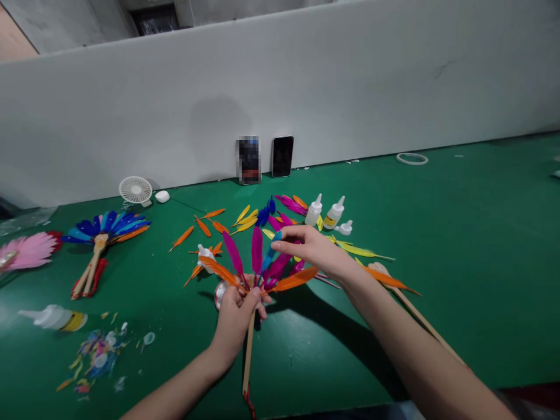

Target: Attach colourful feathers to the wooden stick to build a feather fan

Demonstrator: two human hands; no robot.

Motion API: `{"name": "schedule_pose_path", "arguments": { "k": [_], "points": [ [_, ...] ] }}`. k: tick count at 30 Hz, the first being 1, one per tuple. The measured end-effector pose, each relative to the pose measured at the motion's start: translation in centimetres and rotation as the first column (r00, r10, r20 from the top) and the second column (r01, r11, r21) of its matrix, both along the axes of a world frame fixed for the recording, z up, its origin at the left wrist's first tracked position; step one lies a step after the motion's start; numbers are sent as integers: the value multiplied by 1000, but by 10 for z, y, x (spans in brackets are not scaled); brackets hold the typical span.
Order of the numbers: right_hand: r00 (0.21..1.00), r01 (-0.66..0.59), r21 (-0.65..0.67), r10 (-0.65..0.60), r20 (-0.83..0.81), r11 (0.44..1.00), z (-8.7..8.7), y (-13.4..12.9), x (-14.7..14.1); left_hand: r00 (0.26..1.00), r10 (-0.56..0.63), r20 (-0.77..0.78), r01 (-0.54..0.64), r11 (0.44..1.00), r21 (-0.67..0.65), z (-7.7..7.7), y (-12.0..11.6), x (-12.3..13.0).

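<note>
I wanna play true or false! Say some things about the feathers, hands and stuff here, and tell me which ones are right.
1. The right hand holds a blue feather. True.
2. The table is red. False: it is green.
3. The left hand holds a stick. True.
4. The black phone lies flat. False: it is propped against the wall.
5. The white fan is left of the black phone. True.

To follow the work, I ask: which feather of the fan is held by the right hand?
The blue feather, pinched at its tip by the right hand; the others are pink feathers or orange feathers.
</note>
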State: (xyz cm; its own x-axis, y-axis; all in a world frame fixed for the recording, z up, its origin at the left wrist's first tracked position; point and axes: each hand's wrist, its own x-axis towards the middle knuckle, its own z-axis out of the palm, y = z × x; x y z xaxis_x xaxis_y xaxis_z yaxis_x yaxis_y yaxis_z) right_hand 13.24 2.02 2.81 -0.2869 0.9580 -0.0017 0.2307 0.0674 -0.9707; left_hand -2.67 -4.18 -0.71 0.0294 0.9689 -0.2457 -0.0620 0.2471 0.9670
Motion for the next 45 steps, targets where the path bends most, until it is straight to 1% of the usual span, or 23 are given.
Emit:
{"name": "schedule_pose_path", "arguments": {
  "k": [6,9,12,18,23,26,31,33,36,40,45],
  "points": [
    [999,-34,6,34,30,999,-1,-1,0,1000,9,-8,-9,1000,-12,-1,-1,0],
    [998,-28,1,28,54,1000,-2,-2,-1,1000,16,-27,-17,1000,-20,-2,-1,0],
    [998,-14,1,14,69,1000,-1,-3,-3,999,33,-10,-34,999,-30,-3,-1,0],
    [999,-12,21,11,52,1000,2,-4,-5,999,45,6,-45,999,-28,-2,-1,1],
    [999,-14,15,13,48,1000,5,-4,-7,997,71,23,-70,996,-58,0,-2,2],
    [998,-29,-8,29,59,1000,4,-4,-6,997,72,38,-70,996,-60,1,-3,3],
    [990,-69,-102,81,117,992,1,-4,-6,998,50,32,-48,998,-44,-2,-4,2],
    [988,-75,-115,89,124,990,2,-5,-7,999,40,35,-38,998,-40,-3,-4,1],
    [987,-58,-86,70,147,995,2,-6,-8,997,20,69,-18,999,-30,-6,-4,1],
    [982,-34,-27,39,185,999,2,-7,-7,996,37,81,-34,999,-33,-7,-4,1],
    [990,-56,5,54,133,998,0,-6,-7,998,31,59,-28,999,-41,-5,-6,1]
  ]
}}
